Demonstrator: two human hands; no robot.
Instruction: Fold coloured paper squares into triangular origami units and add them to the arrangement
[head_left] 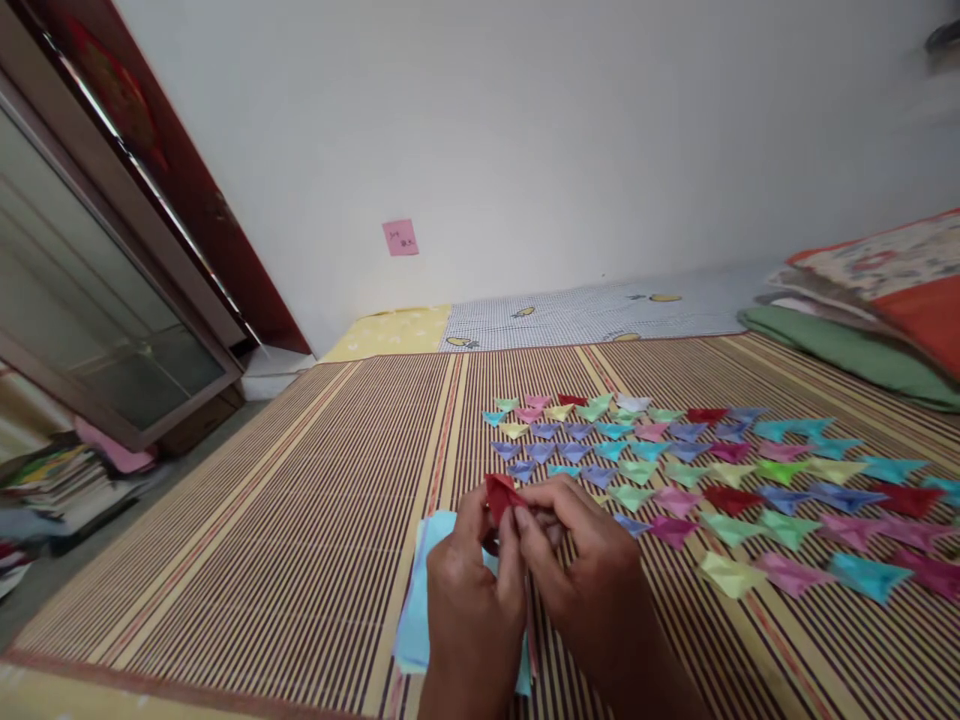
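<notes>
A small folded red paper (501,496) is pinched between both hands, near the middle of the head view. My left hand (476,580) grips its left side and lower edge, fingers closed. My right hand (581,545) holds the right side with thumb and fingertips. Beneath and left of my left hand lies a stack of light blue paper sheets (414,620), partly hidden by that hand. Rows of folded paper pieces in several colours, among them a yellow one (731,575) and a blue one (868,574), spread over the striped mat to the right.
The striped mat (262,520) reaches back to a patterned cloth (570,318) along the wall. Folded bedding (847,355) lies at the right. A pink note (400,238) is stuck on the wall. Books (64,480) sit low at the left, beside a glass-panelled door (97,300).
</notes>
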